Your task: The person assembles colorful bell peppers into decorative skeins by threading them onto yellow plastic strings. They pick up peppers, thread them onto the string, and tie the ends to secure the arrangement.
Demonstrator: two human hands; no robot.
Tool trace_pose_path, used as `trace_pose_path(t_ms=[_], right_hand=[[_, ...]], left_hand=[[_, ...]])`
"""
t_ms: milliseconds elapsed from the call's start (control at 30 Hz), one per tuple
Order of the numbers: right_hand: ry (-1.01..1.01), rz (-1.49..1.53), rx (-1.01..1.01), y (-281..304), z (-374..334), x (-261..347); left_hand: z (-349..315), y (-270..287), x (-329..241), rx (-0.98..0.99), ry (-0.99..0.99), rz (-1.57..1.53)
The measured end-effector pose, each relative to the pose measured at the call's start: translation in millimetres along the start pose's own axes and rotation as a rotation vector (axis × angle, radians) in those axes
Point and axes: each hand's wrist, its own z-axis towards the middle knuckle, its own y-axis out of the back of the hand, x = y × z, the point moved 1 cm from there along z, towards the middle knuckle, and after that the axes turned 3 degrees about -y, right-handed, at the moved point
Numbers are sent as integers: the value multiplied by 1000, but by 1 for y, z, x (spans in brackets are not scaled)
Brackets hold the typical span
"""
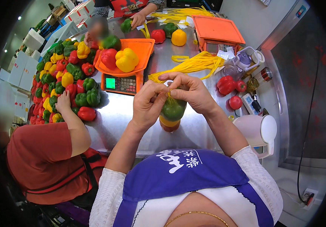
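A yellow mesh net bag (173,109) hangs before me over the metal table, with a green bell pepper at its top and yellow and reddish ones below. Its gathered neck is pinched between the fingertips of my left hand (150,101) and my right hand (192,94). Both hands are closed on the mesh and almost touch each other; whether a knot is there is hidden by the fingers. Just beyond my hands lies a bundle of empty yellow net bags (197,64).
An orange scale (123,75) holds peppers, with a big pepper pile (57,81) to its left. Co-workers stand at left and across. A second orange scale (218,32), a purple-lidded bottle (244,60), loose red peppers (226,84) and a white kettle (253,130) line the right.
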Motion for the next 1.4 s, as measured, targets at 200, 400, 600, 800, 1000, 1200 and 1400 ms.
trace_pose_path(t_ms=[200, 400, 600, 800, 1000, 1200, 1400], right_hand=[[60, -103, -90, -6, -5, 0], [137, -117, -217, -7, -6, -6], [166, -18, -259, -7, -5, -12], [185, 48, -234, -5, -6, -12], [241, -12, -238, -4, -7, -9], [236, 584, -214, 33, 5, 20], [249, 860, -194, 47, 7, 36]], left_hand=[[-3, 1, -4, 24, 61, -21], [-2, -3, -15, 103, 74, -17], [6, -6, -20, 113, 23, 77], [2, -19, -25, -78, 177, 159], [4, -17, -23, -49, -23, 294], [-16, -5, 3, -34, 63, 133], [-29, -6, 3, 71, 182, -103]])
